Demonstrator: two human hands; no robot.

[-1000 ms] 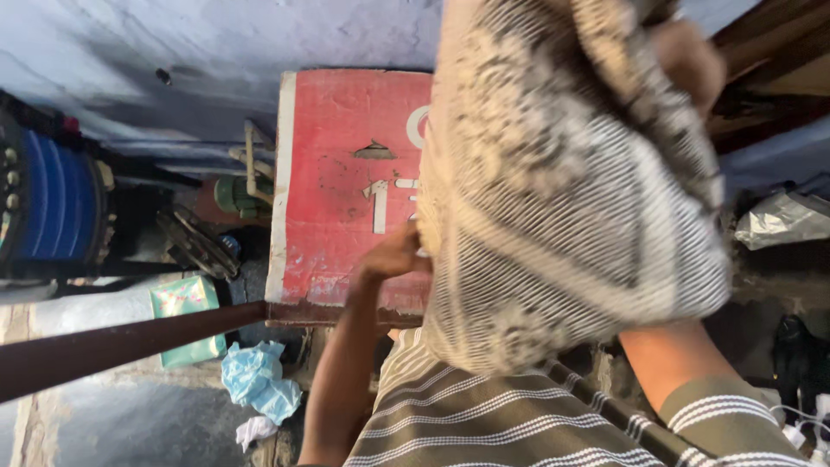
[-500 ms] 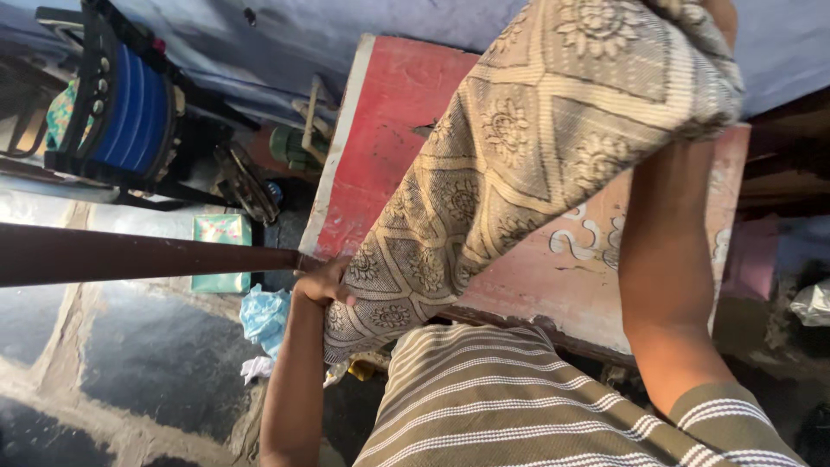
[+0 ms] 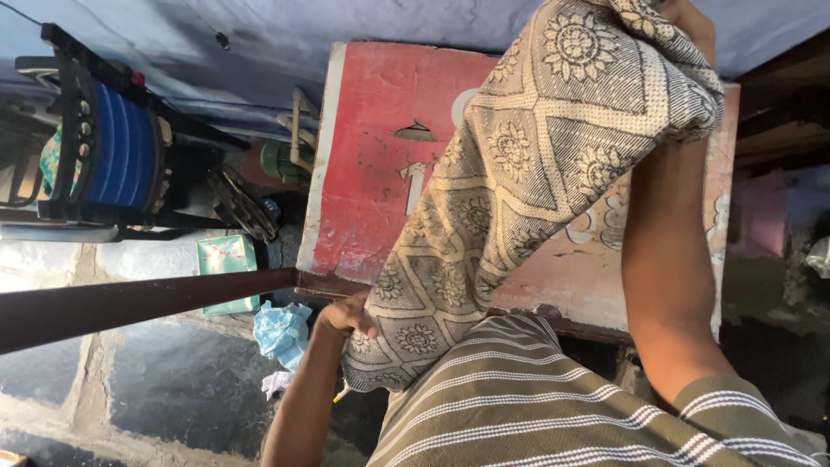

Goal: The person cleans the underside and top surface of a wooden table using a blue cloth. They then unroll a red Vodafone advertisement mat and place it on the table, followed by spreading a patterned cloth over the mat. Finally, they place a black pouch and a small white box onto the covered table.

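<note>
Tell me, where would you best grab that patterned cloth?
By its two far ends, as now: the right hand bunches the cloth at the top, the left hand pinches the lower edge from the side. It hangs stretched between them, so the ends are the free parts.

soft, even daylight, mostly sharp, dim shadowed corners, slight wide-angle edge distortion

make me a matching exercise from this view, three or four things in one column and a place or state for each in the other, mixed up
Things:
1. beige patterned woven cloth
2. red painted board
3. crumpled light blue plastic bag
4. blue and black plastic chair

Places or states:
A. far left, by the wall
B. on the floor by the left hand
C. stretched between both hands
D. flat behind the cloth

Pairs: 1-C, 2-D, 3-B, 4-A
</note>
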